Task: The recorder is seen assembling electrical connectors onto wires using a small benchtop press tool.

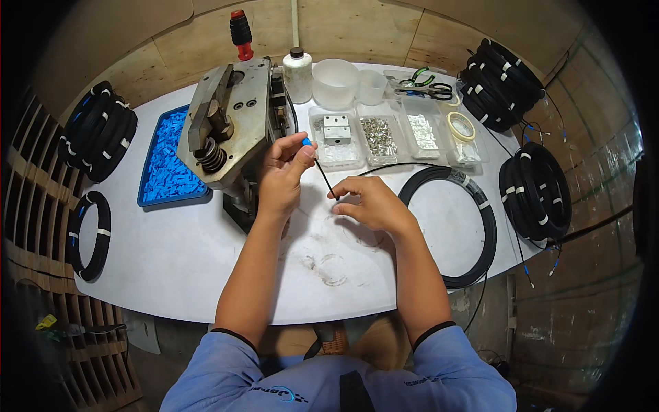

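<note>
My left hand (285,165) is closed, its thumb and fingers pinching a small blue plastic sleeve (307,142) beside the press. From the sleeve a thin black cable (322,172) slants down to my right hand (374,204), whose bent fingers close round it. Beyond that hand the cable runs into a black cable coil (489,226) lying on the table at the right. Just left of my left hand stands a heavy metal press (237,103) with a spring and a red-and-black handle.
A blue tray (147,185) heaped with blue sleeves lies left of the press. Along the back are a white bottle (297,75), plastic tubs (335,84), boxes of small metal terminals (379,135), scissors (434,90) and tape (461,126). Banded cable coils (96,130) flank both sides.
</note>
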{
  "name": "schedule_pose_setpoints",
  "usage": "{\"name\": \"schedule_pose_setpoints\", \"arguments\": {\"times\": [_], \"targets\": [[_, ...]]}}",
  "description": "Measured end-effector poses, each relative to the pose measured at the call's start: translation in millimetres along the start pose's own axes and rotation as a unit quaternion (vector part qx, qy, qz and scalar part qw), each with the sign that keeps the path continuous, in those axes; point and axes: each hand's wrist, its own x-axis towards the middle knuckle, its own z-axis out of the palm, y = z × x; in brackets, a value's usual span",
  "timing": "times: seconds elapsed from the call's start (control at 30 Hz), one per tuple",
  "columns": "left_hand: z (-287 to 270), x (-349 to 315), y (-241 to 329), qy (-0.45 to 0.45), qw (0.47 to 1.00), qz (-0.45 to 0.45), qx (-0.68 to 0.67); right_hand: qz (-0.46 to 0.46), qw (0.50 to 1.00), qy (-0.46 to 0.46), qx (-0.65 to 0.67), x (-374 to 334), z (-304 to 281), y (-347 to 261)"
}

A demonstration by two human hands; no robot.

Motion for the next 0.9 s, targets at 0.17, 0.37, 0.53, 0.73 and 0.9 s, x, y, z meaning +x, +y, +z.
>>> {"name": "schedule_pose_setpoints", "arguments": {"times": [0.17,0.37,0.53,0.73,0.9], "targets": [[0,1,-2,0.020,0.999,0.037,0.011,-0.002,0.999,0.054,0.002,6,9,3],[1,1,0,0.074,0.989,0.108,0.066,-0.027,0.997,0.049,0.056,1,1,-9],[5,3,5,0.128,0.983,0.121,0.051,-0.033,0.997,0.026,0.059,-1,-3,-7],[4,1,6,0.127,0.980,0.143,0.053,0.006,1.000,0.000,0.024,4,4,-17],[5,0,7,0.113,0.983,0.128,0.066,-0.043,0.996,0.052,0.054,3,12,-13]]}}
